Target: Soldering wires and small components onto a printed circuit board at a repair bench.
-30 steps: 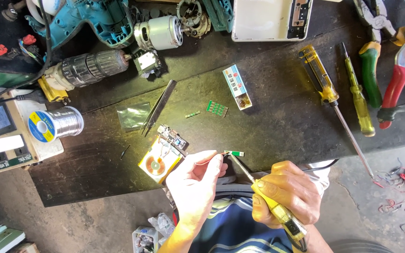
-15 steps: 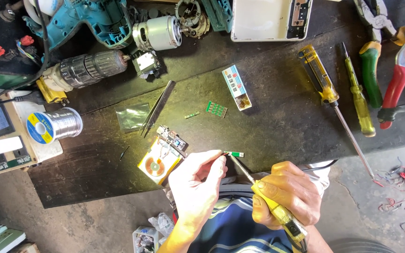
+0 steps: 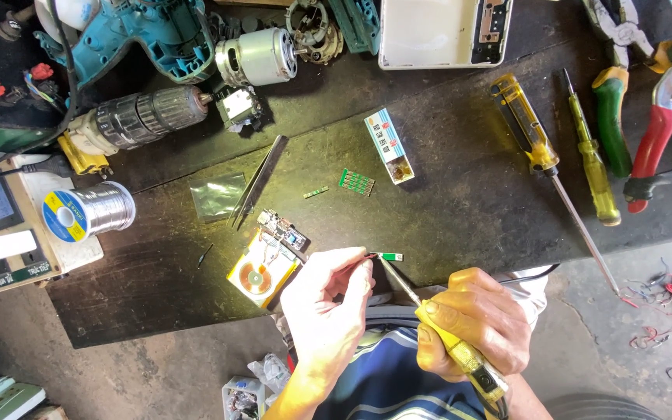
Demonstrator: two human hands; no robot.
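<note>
Right hand (image 3: 476, 323): closed around a yellow-handled soldering iron (image 3: 460, 354) beyond the near edge of the workbench (image 3: 445, 210); its tip meets a small green circuit strip (image 3: 390, 257).
Left hand (image 3: 324, 299): fingers pinched on thin wires at the strip's left end.
Green strip: on the bench at its near edge, about midway along.
Coil module (image 3: 262, 268): just left of the left hand.
Tweezers (image 3: 258, 180): mid-bench, beside a small plastic bag (image 3: 215, 196).
Solder spool (image 3: 91, 210): left edge.
Yellow screwdrivers (image 3: 542, 148): toward the right side.
Drill motor (image 3: 262, 56): far edge.
</note>
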